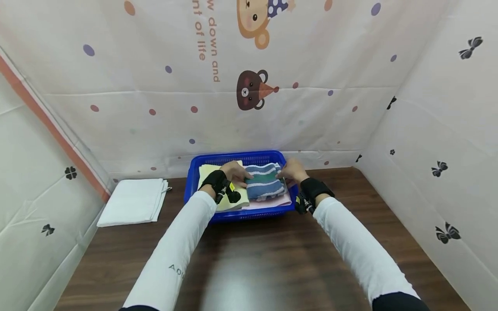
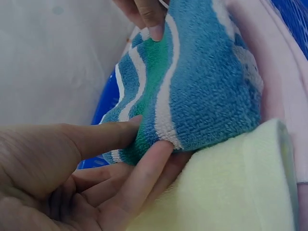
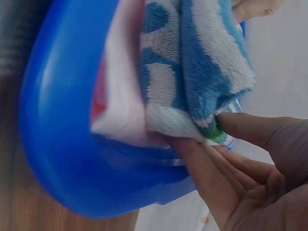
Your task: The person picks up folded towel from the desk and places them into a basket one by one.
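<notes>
A folded towel with blue, white and green stripes [image 1: 264,180] lies over a pink towel [image 1: 274,201] in a blue plastic basket [image 1: 249,216]. My left hand [image 1: 234,172] pinches its left edge between thumb and fingers. At the opposite edge, the right hand [image 1: 292,171] pinches the folded layers, thumb above and fingers beneath, as the right wrist view shows. A pale yellow towel [image 2: 231,185] lies under the left hand, beside the pink one. The undersides of the towels are hidden.
A folded white cloth [image 1: 131,201] lies on the brown wooden table [image 1: 249,263], left of the basket. Behind the basket hangs a printed curtain [image 1: 175,125], and pale sheets with dark bow prints enclose both sides.
</notes>
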Motion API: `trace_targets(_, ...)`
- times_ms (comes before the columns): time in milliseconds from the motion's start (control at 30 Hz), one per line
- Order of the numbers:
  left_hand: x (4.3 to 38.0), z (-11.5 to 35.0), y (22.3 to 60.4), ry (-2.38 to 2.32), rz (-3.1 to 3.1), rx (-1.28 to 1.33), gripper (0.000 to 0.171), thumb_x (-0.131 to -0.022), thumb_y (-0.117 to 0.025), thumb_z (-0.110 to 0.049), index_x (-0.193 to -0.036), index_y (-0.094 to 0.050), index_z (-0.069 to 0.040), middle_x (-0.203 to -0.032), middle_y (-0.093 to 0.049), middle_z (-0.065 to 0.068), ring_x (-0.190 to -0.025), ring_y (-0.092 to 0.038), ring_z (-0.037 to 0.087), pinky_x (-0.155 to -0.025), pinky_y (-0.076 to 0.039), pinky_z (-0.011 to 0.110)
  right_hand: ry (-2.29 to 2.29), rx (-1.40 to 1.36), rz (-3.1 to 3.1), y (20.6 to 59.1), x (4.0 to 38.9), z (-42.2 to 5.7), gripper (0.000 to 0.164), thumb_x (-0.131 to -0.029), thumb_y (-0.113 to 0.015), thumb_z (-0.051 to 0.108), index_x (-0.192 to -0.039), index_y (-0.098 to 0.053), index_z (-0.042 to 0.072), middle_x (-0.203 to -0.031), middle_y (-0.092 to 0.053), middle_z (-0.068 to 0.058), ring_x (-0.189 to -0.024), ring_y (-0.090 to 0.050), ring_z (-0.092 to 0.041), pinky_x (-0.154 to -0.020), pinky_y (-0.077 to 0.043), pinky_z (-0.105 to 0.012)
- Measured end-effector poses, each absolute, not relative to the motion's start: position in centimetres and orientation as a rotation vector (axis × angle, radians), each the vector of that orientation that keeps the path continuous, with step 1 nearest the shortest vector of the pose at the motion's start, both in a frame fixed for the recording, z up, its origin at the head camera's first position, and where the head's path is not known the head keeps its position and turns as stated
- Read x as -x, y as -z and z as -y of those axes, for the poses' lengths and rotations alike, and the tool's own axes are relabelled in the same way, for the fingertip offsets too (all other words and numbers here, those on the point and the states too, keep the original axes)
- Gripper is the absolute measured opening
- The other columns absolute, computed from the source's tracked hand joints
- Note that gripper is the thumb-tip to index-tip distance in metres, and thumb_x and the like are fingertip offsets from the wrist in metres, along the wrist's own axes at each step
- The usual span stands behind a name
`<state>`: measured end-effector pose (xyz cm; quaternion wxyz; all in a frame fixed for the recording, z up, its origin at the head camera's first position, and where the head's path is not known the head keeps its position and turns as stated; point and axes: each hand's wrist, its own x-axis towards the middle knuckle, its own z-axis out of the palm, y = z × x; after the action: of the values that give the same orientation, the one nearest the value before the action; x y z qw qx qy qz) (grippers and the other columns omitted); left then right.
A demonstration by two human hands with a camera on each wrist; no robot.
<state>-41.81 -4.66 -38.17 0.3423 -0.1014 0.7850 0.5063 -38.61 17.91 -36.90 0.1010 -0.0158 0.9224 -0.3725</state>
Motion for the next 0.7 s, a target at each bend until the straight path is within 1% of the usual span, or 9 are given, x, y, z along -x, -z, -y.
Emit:
trace_targets(67, 41.7, 4.6, 38.3, -1.328, -2.1, 0.262, 0.038, -0.096, -0.071, -0.014, -0.13, -0.065, 0.004, -0.103, -0.063, 0.014, -0.058, -0.065, 0.015, -0.058, -0.057, 0.025, 0.982, 0.1, -2.835, 37.1, 38.8, -17.7, 0.023, -0.085, -0.08, 0.007, -0.069, -0.066, -0.003, -0.063, -0.069, -0.013, -0.06, -0.073, -0.031, -0.055, -0.061, -0.035)
trace_targets(133, 41.5, 4.4, 38.5, -1.316, -2.17, 0.244, 0.039, -0.095, -0.074, -0.013, -0.127, -0.065, 0.006, -0.089, -0.066, 0.013, -0.055, -0.065, 0.015, -0.055, -0.057, 0.025, 0.876, 0.12, -2.903, 37.4, 38.9, -17.6, 0.032, -0.084, -0.081, 0.011, -0.06, -0.062, 0.003, -0.056, -0.063, -0.01, -0.062, -0.074, -0.033, -0.048, -0.055, -0.03)
trace_targets(233, 40.9, 4.1, 38.7, -1.283, -2.272, 0.204, 0.057, -0.092, -0.077, -0.014, -0.139, -0.055, 0.009, -0.07, -0.068, 0.012, -0.049, -0.064, 0.014, -0.051, -0.057, 0.026, 0.759, 0.072, -2.928, 37.5, 38.6, -17.8, 0.044, -0.087, -0.081, 0.017, -0.054, -0.052, 0.012, -0.051, -0.055, -0.003, -0.056, -0.07, -0.03, -0.042, -0.04, -0.025)
trace_targets(333, 40.0, 4.1, 38.6, -1.25, -2.345, 0.165, 0.065, -0.091, -0.078, -0.016, -0.144, -0.049, 0.009, -0.063, -0.069, 0.012, -0.047, -0.065, 0.015, -0.051, -0.058, 0.028, 0.687, 0.018, -2.921, 37.5, 37.9, -18.1, 0.041, -0.09, -0.078, 0.021, -0.056, -0.058, 0.012, -0.053, -0.06, -0.004, -0.053, -0.067, -0.022, -0.041, -0.036, -0.024)
trace_targets(400, 39.4, 4.6, 38.2, -1.247, -2.38, 0.141, 0.053, -0.093, -0.075, -0.017, -0.136, -0.057, 0.009, -0.066, -0.072, 0.014, -0.052, -0.069, 0.018, -0.056, -0.06, 0.03, 0.675, 0.021, -2.915, 37.3, 37.6, -18.4, 0.034, -0.092, -0.076, 0.022, -0.062, -0.067, 0.008, -0.058, -0.067, -0.007, -0.053, -0.068, -0.02, -0.041, -0.039, -0.023)
trace_targets(500, 38.3, 5.9, 36.9, -1.281, -2.397, 0.127, 0.039, -0.097, -0.069, -0.019, -0.125, -0.065, 0.008, -0.088, -0.078, 0.021, -0.074, -0.077, 0.027, -0.075, -0.063, 0.037, 0.707, 0.044, -2.898, 36.8, 37.2, -18.7, 0.025, -0.093, -0.072, 0.02, -0.075, -0.074, 0.003, -0.065, -0.073, -0.01, -0.055, -0.07, -0.019, -0.043, -0.046, -0.023)
trace_targets(567, 37.5, 7.2, 35.9, -1.306, -2.4, 0.122, 0.038, -0.099, -0.066, -0.021, -0.126, -0.064, 0.006, -0.105, -0.076, 0.024, -0.09, -0.078, 0.032, -0.089, -0.061, 0.042, 0.741, 0.059, -2.884, 36.6, 37.0, -18.9, 0.025, -0.095, -0.069, 0.019, -0.079, -0.075, 0.0, -0.067, -0.074, -0.011, -0.057, -0.071, -0.019, -0.046, -0.05, -0.025)
trace_targets(633, 36.5, 8.7, 34.7, -1.307, -2.416, 0.11, 0.042, -0.1, -0.063, -0.022, -0.132, -0.061, 0.005, -0.116, -0.073, 0.027, -0.101, -0.076, 0.035, -0.098, -0.057, 0.046, 0.768, 0.079, -2.878, 36.3, 36.8, -19.1, 0.026, -0.097, -0.067, 0.019, -0.081, -0.074, -0.001, -0.067, -0.073, -0.01, -0.056, -0.071, -0.019, -0.049, -0.054, -0.027)
trace_targets(700, 35.5, 10.2, 33.7, -1.275, -2.462, 0.083, 0.044, -0.1, -0.062, -0.024, -0.134, -0.059, 0.004, -0.121, -0.071, 0.028, -0.105, -0.074, 0.036, -0.098, -0.057, 0.046, 0.793, 0.104, -2.88, 36.1, 36.4, -19.5, 0.027, -0.098, -0.064, 0.018, -0.081, -0.072, -0.002, -0.066, -0.072, -0.011, -0.056, -0.07, -0.019, -0.051, -0.055, -0.029)
